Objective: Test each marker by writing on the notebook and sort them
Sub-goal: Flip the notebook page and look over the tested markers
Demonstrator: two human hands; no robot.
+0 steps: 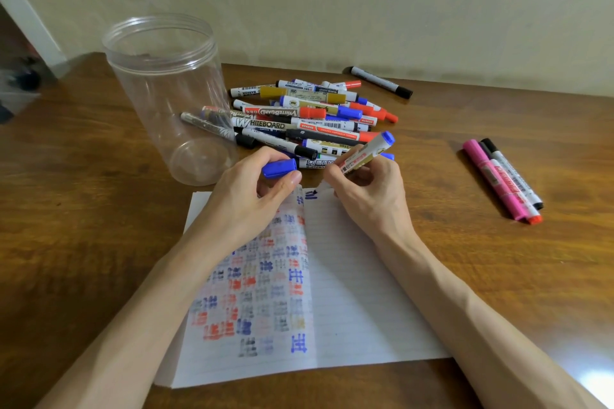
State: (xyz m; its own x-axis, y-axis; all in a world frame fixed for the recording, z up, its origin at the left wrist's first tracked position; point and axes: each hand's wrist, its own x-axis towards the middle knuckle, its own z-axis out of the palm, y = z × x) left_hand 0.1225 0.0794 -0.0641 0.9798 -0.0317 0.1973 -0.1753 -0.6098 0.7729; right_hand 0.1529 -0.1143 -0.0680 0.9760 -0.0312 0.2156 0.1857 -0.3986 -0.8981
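An open lined notebook [349, 292] lies in front of me; its left page is full of blue, red and grey test marks. My right hand [368, 189] grips a blue whiteboard marker [368, 151], tip down at the top of the right page beside fresh blue strokes [310, 195]. My left hand [252, 189] rests on the left page and pinches the marker's blue cap [279, 168]. A pile of mixed markers [309, 116] lies just beyond the notebook.
A clear plastic jar [172, 93], open and holding no markers, stands at the left of the pile. Three markers, pink, red and black [505, 179], lie together at the right. One black marker [382, 81] lies alone near the wall. The table [83, 209] is brown wood.
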